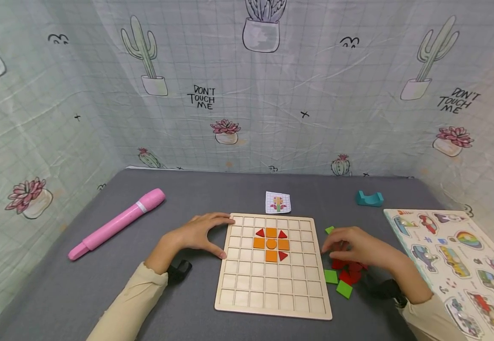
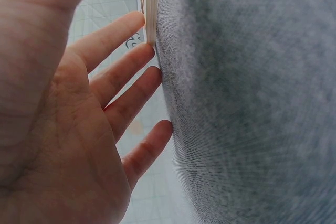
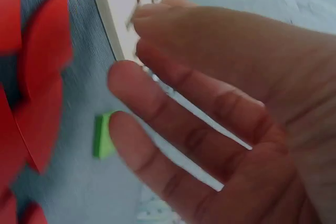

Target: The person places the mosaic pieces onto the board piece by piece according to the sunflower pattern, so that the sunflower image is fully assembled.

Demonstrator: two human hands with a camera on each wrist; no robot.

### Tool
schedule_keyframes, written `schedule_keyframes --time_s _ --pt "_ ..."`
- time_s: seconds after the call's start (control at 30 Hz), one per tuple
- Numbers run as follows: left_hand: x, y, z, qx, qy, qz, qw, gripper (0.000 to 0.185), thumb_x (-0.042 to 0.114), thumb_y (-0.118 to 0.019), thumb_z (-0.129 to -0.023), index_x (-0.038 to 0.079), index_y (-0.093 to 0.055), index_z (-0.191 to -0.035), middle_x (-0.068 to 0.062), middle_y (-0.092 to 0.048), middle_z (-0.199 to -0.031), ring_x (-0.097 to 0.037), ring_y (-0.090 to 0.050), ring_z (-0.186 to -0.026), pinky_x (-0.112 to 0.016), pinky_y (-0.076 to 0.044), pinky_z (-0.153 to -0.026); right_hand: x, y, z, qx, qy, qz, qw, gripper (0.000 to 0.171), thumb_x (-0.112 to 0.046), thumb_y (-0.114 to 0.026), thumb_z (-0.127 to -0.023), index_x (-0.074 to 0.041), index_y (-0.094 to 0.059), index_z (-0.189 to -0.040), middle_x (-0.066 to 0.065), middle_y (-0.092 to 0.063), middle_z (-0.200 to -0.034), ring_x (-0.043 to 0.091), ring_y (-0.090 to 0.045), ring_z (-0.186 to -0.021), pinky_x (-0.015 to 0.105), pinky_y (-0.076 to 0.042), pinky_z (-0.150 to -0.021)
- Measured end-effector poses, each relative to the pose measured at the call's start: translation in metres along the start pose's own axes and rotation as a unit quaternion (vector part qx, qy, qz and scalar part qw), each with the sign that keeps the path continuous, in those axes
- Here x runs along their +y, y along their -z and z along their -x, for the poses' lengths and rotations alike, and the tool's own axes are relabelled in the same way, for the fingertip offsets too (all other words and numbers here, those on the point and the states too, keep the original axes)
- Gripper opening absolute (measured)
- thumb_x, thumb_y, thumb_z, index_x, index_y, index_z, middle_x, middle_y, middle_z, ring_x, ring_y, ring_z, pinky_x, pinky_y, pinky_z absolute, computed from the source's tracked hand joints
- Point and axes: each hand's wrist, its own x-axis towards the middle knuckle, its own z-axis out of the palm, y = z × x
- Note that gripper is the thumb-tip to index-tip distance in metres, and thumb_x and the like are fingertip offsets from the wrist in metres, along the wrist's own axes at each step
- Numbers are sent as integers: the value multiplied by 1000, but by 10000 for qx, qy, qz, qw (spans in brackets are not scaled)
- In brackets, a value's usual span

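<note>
Loosely, fingers hover over flat red pieces (foam-like).

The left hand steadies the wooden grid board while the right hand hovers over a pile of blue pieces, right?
Not quite: the pile under the right hand is red, not blue, as the head view shows. The left hand does rest at the wooden grid board.

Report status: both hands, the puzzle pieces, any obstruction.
Left hand open, steadying grid board. Right hand open over red pieces. Nothing blocking.

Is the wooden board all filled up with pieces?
No, mostly empty. The wooden board has only a small orange and red cluster near its top middle.
</note>
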Motion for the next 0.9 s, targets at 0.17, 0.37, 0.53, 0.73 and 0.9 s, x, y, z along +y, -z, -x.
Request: schedule_keyframes --time_s 0.17,0.37,0.53,0.73,0.9 --pt "-1 0 0 15 -13 -18 10000 86 47 -84 -71 17 -49 -144 -10 -39 -152 -32 -34 -140 -60 -20 -109 9 10 13 -27 -161 -108 9998 10 -5 -71 -88 -4 -69 -98 7 -64 -94 9 -62 -79 27 -53 -67" --pt "-2 -1 -1 15 -12 -13 10000 86 48 -83 -72 17 -49 -144 -9 -39 -152 -32 -33 -140 -61 -20 -108 20 17 26 -254 -641 -180 9975 11 2 -73 -82 -5 -66 -87 2 -62 -82 3 -55 -66 25 -49 -59" --pt "-2 -1 -1 35 -41 -53 10000 85 47 -84 -72 17 -49 -144 -9 -39 -151 -32 -34 -140 -61 -20 -108 26 21 34 -624 -1053 -536 9910 16 3 -76 -77 -3 -65 -87 -3 -58 -78 2 -51 -64 25 -47 -56" --pt "0 0 0 77 -83 -55 9999 84 45 -84 -72 15 -50 -143 -10 -40 -151 -32 -34 -140 -61 -21 -108 28 21 36 -924 -1553 -966 9788 23 4 -76 -74 -3 -66 -94 -1 -55 -81 4 -49 -65 24 -46 -56" --pt "1 0 0 70 -87 -51 9999 84 45 -84 -72 15 -50 -143 -11 -40 -151 -33 -35 -139 -61 -22 -107 29 20 34 -806 -1413 -743 9839 25 6 -75 -71 -2 -66 -93 -3 -56 -78 3 -48 -65 24 -45 -55"
